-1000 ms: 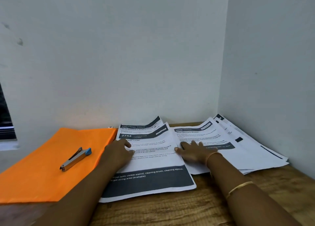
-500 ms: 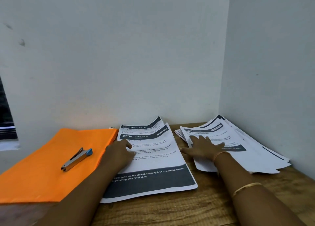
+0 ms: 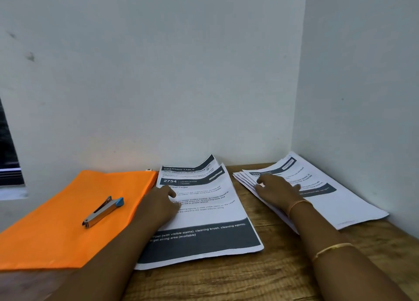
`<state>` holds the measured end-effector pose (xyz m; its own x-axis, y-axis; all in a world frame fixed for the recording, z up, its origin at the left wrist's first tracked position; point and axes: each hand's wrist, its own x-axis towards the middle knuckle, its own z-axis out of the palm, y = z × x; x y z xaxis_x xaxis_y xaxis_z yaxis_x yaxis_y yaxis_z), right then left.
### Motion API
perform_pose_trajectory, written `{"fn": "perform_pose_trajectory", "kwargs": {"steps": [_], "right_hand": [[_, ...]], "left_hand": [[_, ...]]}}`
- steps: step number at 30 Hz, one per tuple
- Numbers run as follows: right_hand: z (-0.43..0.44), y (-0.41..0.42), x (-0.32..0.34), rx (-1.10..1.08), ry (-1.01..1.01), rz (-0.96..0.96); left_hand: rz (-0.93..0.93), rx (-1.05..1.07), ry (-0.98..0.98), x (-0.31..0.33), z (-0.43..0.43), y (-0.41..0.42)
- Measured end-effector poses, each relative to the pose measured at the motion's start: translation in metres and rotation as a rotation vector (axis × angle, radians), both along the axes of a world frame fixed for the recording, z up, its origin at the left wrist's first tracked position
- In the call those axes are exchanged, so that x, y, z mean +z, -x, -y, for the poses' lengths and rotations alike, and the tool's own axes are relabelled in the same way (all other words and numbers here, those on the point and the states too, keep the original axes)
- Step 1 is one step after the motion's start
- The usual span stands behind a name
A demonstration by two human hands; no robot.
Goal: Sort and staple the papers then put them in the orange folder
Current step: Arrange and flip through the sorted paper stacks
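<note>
Two lots of printed papers lie on the wooden table. The middle stack [image 3: 210, 212] has a sheet headed 2754 on top; my left hand [image 3: 162, 204] rests on its left edge with loosely bent fingers. A fanned pile of several sheets [image 3: 328, 198] lies at the right by the wall, and my right hand [image 3: 275, 188] presses flat on its near left part. The orange folder [image 3: 56, 228] lies closed at the left. On it sits a metal stapler [image 3: 103, 212] with a blue end.
White walls close the table [image 3: 260, 278] at the back and right, forming a corner behind the right pile. A dark window edge [image 3: 9, 160] shows at far left. Bare wood runs along the front edge.
My right hand slid the right-hand sheets further right, toward the wall, opening a gap of bare wood between the two piles. My left hand stayed on the middle stack.
</note>
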<state>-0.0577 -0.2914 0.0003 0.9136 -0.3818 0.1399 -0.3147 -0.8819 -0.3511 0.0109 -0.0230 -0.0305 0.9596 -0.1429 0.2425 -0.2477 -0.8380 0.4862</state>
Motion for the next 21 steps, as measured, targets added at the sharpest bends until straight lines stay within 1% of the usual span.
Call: {"fn": "perform_pose_trajectory", "kwargs": {"steps": [3, 4, 8, 12, 14, 18, 21], "right_hand": [[-0.020, -0.003, -0.001, 0.077, -0.053, 0.124], [-0.025, -0.003, -0.003, 0.102, -0.039, 0.133], [-0.040, -0.003, -0.006, 0.188, 0.019, 0.047], [-0.042, -0.007, -0.011, 0.270, 0.061, 0.009], [-0.045, -0.007, -0.011, 0.263, 0.072, 0.026], [-0.050, -0.007, -0.009, 0.224, 0.084, 0.128], [-0.049, -0.007, -0.010, 0.212, 0.055, 0.136]], "left_hand": [[-0.037, -0.005, -0.025, 0.000, 0.000, 0.001], [-0.044, -0.006, -0.036, 0.000, 0.000, 0.001], [-0.048, -0.001, -0.066, 0.002, 0.000, 0.003], [-0.073, -0.006, -0.096, 0.003, -0.001, 0.005], [-0.098, -0.014, -0.130, 0.004, -0.001, 0.006], [-0.124, -0.021, -0.147, 0.004, 0.001, 0.006], [-0.128, -0.027, -0.141, 0.003, 0.001, 0.007]]}}
